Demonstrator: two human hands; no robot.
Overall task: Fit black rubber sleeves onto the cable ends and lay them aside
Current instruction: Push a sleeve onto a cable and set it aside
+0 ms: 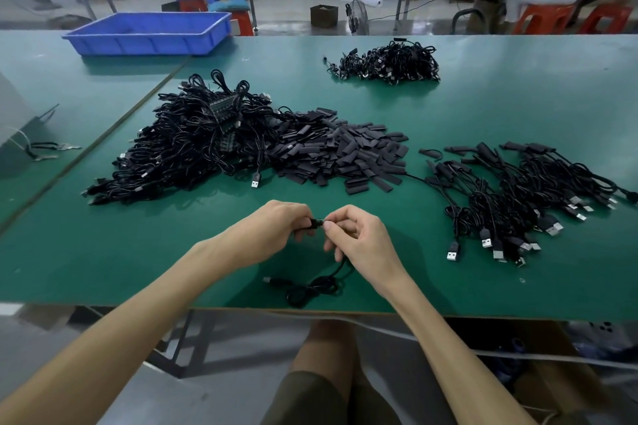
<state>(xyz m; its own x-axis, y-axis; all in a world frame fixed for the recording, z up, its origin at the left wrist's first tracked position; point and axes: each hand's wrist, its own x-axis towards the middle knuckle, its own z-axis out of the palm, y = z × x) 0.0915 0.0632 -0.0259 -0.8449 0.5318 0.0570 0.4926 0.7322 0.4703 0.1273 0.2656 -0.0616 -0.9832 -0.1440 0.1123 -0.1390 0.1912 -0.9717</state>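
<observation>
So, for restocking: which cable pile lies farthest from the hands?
The small pile on the far side, right of the blue tray; both others lie nearer.

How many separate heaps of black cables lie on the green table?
3: big heap left of the sleeves, small heap at the back, spread heap at right. A single held cable is not counted.

You work under bright, even light from above. Your right hand (362, 238) throws only a soft, faint shadow on the green table (103, 252), which has a mild sheen near the blue tray (148, 33). The wide lens bends the table edges. The far background and near corners look blurred.
</observation>
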